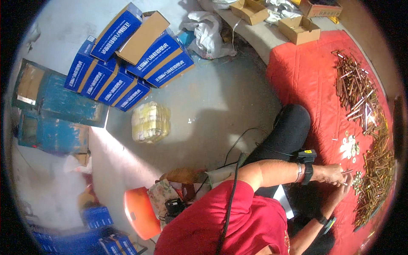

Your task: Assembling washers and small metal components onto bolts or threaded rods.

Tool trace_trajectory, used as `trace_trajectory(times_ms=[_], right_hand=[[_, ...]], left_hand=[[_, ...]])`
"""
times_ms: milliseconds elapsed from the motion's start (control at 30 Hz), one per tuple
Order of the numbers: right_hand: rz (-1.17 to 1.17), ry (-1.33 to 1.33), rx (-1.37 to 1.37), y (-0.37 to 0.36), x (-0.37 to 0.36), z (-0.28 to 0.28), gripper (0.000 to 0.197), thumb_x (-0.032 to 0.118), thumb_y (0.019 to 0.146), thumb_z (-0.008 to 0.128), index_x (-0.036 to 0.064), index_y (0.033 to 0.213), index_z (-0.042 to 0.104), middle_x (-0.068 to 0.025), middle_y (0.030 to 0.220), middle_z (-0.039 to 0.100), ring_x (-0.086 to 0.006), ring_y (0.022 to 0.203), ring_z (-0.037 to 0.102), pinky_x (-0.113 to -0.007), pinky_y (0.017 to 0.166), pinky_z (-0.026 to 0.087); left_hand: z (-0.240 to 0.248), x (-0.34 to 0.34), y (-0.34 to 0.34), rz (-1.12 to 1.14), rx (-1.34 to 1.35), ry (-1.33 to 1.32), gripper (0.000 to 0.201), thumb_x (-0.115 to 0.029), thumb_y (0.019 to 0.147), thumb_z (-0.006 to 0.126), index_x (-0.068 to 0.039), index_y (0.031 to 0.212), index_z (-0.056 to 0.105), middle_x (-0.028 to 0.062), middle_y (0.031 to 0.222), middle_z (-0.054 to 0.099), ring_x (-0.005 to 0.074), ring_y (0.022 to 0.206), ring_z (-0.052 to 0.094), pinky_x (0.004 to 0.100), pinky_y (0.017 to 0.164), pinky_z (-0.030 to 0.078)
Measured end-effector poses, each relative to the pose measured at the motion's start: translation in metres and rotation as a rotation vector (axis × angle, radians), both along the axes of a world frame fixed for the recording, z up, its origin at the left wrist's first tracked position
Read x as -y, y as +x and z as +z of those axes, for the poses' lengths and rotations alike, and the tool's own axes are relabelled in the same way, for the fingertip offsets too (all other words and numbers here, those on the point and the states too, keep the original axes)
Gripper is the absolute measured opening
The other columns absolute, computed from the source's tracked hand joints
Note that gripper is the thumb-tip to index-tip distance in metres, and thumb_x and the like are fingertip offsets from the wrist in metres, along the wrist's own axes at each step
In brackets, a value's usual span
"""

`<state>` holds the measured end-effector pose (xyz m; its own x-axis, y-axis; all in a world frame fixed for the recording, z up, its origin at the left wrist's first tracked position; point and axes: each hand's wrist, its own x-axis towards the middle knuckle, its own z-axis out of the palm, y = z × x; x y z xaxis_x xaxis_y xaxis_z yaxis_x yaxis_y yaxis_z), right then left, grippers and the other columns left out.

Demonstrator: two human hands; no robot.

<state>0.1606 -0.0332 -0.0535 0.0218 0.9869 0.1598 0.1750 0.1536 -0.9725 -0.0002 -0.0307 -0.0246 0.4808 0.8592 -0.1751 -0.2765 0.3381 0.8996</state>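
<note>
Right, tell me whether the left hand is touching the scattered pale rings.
Apart. The head view shows bare red cloth between the left hand and the pale rings, which lie beyond its fingers.

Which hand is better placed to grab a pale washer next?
Probably the left hand: it sits nearer the pale washers on the red cloth, while the right hand is farther off, beside the small metal parts.
</note>
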Motion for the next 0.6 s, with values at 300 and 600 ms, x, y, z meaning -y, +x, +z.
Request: trace_trajectory(times_ms=[300, 600], right_hand=[[0.141, -0.171, -0.242, -0.006, 0.022, 0.041, 0.032, 0.016, 0.091, 0.047, 0.0010, 0.119, 0.049, -0.0052, 0.100, 0.053, -0.0118, 0.088, 0.052, -0.025, 0.077, 0.043], [0.222, -0.175, -0.305, 0.015, 0.013, 0.014, 0.034, 0.026, 0.095, 0.047, 0.0012, 0.119, 0.049, -0.0063, 0.100, 0.054, -0.0137, 0.094, 0.052, -0.025, 0.083, 0.044]], left_hand=[[-0.001, -0.006, -0.008, -0.013, 0.118, -0.123, 0.021, -0.021, 0.078, 0.059, -0.003, 0.068, 0.063, 0.0022, 0.052, 0.053, 0.0087, 0.037, 0.040, 0.0251, 0.035, 0.028], [-0.001, -0.004, -0.004, -0.009, 0.024, -0.118, 0.014, -0.015, 0.076, 0.060, -0.003, 0.070, 0.066, 0.0035, 0.056, 0.056, 0.0106, 0.042, 0.044, 0.0254, 0.037, 0.029]])
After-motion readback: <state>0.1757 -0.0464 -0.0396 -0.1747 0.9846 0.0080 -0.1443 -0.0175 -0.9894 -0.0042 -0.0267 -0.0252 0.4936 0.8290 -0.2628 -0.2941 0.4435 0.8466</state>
